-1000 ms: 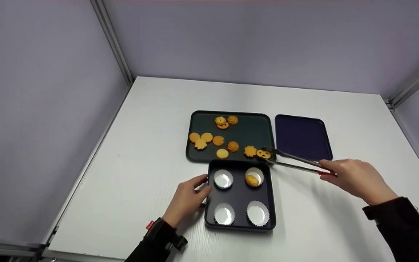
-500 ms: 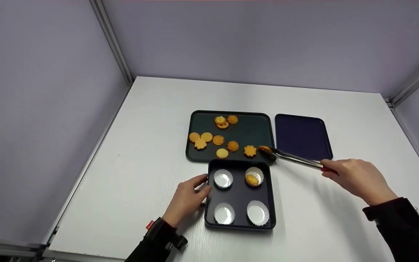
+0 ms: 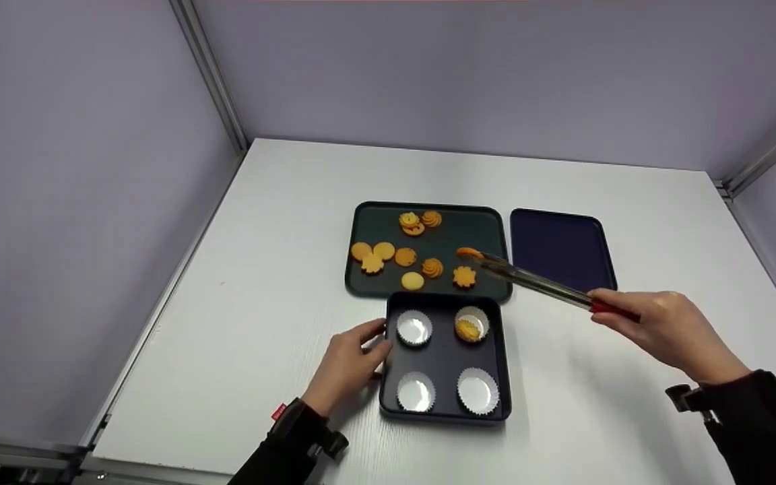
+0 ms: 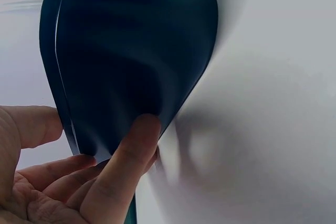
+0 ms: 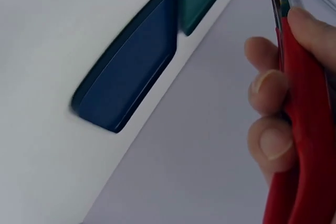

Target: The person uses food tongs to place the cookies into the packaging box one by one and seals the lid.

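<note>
My right hand (image 3: 657, 327) grips red-handled metal tongs (image 3: 536, 283), whose tips pinch a golden cookie (image 3: 467, 252) held above the green tray (image 3: 475, 232). Several more cookies (image 3: 405, 257) lie on that tray. In the right wrist view my fingers (image 5: 270, 124) curl round the red tong handle (image 5: 302, 145). My left hand (image 3: 347, 364) rests against the left edge of the square black tray (image 3: 443, 357), thumb and fingers touching its rim (image 4: 68, 124). That tray carries white paper cups; the far right cup (image 3: 471, 325) holds a cookie, the other three are empty.
A dark blue tray (image 3: 560, 249) lies right of the green one, also seen in the right wrist view (image 5: 131, 66). The white table (image 3: 280, 222) is enclosed by lilac walls with metal corner posts (image 3: 209, 74).
The tongs closed on the pretzel-shaped cookie at the green tray's near right corner and lifted it up and leftward over the tray. The left hand stayed put.
</note>
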A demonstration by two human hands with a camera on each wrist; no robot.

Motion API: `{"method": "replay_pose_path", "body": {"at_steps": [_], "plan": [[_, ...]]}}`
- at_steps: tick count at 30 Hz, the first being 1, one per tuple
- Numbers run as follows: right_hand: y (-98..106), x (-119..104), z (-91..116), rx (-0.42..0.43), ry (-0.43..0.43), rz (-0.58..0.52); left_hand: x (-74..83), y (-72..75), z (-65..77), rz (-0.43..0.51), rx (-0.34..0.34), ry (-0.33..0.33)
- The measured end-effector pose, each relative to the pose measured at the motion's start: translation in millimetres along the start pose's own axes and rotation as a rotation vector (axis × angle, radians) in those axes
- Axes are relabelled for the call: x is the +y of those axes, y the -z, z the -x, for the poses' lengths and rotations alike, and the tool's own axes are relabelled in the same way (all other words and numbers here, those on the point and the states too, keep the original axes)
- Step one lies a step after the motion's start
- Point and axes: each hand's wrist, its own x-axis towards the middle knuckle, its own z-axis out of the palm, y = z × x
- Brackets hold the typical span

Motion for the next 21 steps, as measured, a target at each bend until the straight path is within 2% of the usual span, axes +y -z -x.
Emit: {"method": "replay_pose_path", "body": {"at_steps": [5, 8, 12, 21], "plan": [[-6, -14, -5, -0.057, 0.046, -0.222, 0.6, 1.0, -0.7, -0.009, 0.007, -0.006], [-10, -21, -6, -0.105, 0.081, -0.298, 1.3, 0.0, -2.0, -0.008, 0.004, -0.016], [-16, -31, -9, -0.169, 0.107, -0.313, 1.2, -0.6, -2.3, -0.014, 0.002, -0.015], [-28, -43, -24, -0.305, 0.055, -0.254, 1.6, 0.9, -1.0, -0.013, 0.003, 0.001]]}}
